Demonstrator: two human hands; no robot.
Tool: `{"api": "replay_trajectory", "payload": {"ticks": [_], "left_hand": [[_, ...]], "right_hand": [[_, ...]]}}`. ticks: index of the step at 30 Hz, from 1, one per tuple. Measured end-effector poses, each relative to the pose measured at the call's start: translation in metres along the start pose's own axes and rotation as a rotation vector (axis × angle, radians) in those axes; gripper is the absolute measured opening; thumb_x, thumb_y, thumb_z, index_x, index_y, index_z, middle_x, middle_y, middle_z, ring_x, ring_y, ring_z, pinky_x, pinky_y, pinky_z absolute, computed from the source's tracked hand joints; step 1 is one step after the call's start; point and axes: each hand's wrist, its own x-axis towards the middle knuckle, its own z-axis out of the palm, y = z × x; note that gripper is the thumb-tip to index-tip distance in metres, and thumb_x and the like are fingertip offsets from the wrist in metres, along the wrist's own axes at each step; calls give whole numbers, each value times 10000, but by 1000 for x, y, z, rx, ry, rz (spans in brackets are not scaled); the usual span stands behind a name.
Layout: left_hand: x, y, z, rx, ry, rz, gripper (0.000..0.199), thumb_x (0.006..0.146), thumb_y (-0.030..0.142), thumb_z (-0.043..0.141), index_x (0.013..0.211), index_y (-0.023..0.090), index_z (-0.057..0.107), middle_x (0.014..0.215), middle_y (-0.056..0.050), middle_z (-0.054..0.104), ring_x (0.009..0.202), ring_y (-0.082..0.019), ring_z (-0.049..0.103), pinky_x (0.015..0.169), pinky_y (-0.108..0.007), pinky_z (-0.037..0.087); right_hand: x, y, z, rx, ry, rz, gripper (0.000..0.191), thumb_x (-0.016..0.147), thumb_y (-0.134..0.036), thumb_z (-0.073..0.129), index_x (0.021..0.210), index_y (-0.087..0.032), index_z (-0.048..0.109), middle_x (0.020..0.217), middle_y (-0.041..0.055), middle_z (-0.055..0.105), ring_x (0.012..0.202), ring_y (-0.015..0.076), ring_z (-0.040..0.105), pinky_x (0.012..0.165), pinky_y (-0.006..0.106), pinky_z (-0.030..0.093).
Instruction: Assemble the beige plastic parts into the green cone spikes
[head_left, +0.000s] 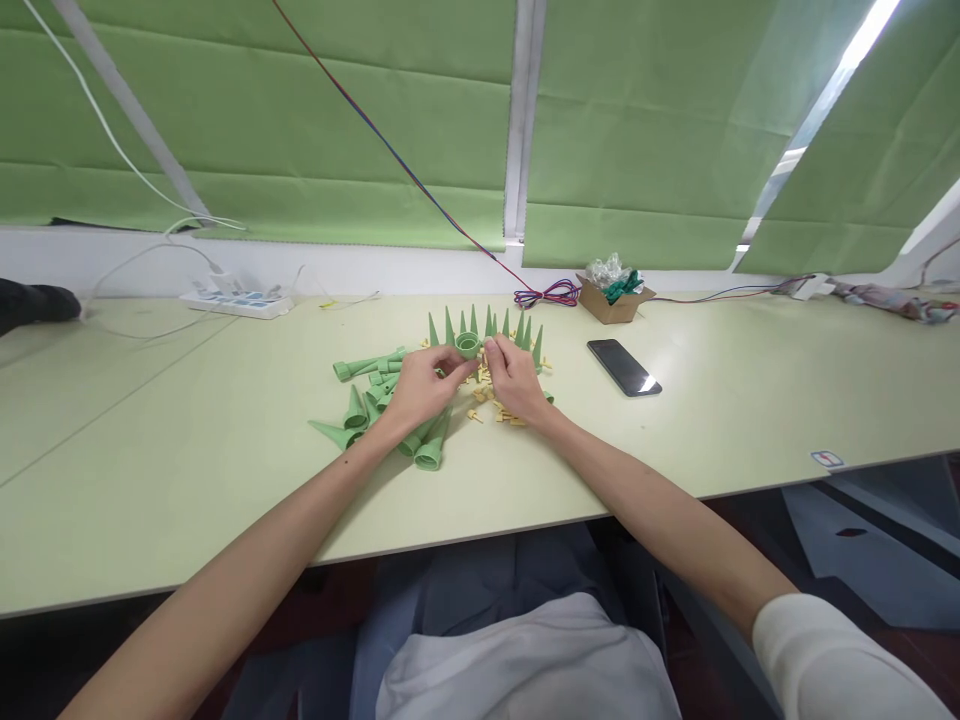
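Observation:
My left hand (431, 382) is closed on a green cone piece (467, 345), whose round open end faces up toward the camera. Close beside it on the right, my right hand (511, 376) has its fingers pinched together; what they hold is too small to make out. Several green cones (429, 455) lie in a pile to the left of and below my left hand. Behind both hands, several green cones (537, 345) stand upright with points up. Small yellow pieces (510, 415) are scattered on the table between and under my hands.
On the pale table (720, 400), a black phone (624, 367) lies to the right. Behind it are a small cardboard box (611, 303) with plastic and green stuff, and a coiled red-blue cable (551, 293). A white power strip (238, 302) sits at the back left.

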Motion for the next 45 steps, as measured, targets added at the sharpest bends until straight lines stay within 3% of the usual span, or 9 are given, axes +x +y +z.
{"api": "replay_trajectory", "payload": {"ticks": [6,10,14,19,24,30,37,41,45], "left_hand": [[3,1,-5,-437,-170,-240,331,733,462,774,753,145,681,691,-36,633,559,-118,505,502,-254,417],[6,1,-4,-737,-157,-401,442,757,563,732,716,134,633,822,-113,692,568,-134,548,437,-253,399],[7,2,-3,-768,-170,-451,519,771,644,690,734,131,617,802,-129,695,554,-140,560,413,-245,378],[6,0,-2,-758,-208,-476,468,759,584,735,816,131,633,844,-121,692,562,-135,563,421,-249,377],[5,-1,-4,-702,-291,-387,411,803,562,692,837,158,627,751,-73,624,585,-152,571,439,-259,384],[0,-2,-4,-328,-199,-156,379,771,534,728,844,183,606,625,10,559,516,-132,524,503,-277,430],[-2,-12,4,8,-16,138,316,834,435,664,1027,190,612,1084,-76,593,707,-138,624,570,-259,497],[-2,-12,4,28,9,159,290,841,394,650,1047,194,610,1107,-82,580,680,-126,600,555,-262,499],[-2,-6,3,-16,65,86,310,829,423,677,1026,204,582,1064,-54,616,641,-108,587,573,-254,488]], "right_hand": [[2,-1,-2,22,25,-45,400,1031,-519,336,749,-236,361,644,-33,401,576,130,369,596,288,322],[3,1,-3,16,13,-57,389,1030,-521,336,777,-232,400,646,-30,416,581,130,380,602,282,332],[3,1,-4,-5,-36,-90,403,1029,-533,331,781,-227,415,642,-29,412,579,126,374,597,276,332],[3,-1,-5,-21,-86,-83,405,1027,-536,317,770,-230,385,636,-34,405,563,121,360,583,271,328],[5,0,-7,-53,-100,-43,398,1032,-508,305,745,-235,341,630,-29,420,568,128,371,587,276,328],[9,2,-7,-102,-110,-1,385,1033,-424,318,696,-238,311,605,-26,407,563,138,380,603,298,318],[9,2,-8,-106,-108,24,398,1036,-400,309,674,-233,326,593,-25,387,567,141,381,591,304,292],[9,3,-5,-94,-88,27,416,1036,-436,316,674,-233,321,586,-30,381,564,137,377,583,297,288],[9,5,-3,-56,-22,39,432,1035,-485,321,685,-232,344,605,-31,413,574,134,397,591,288,308]]}}
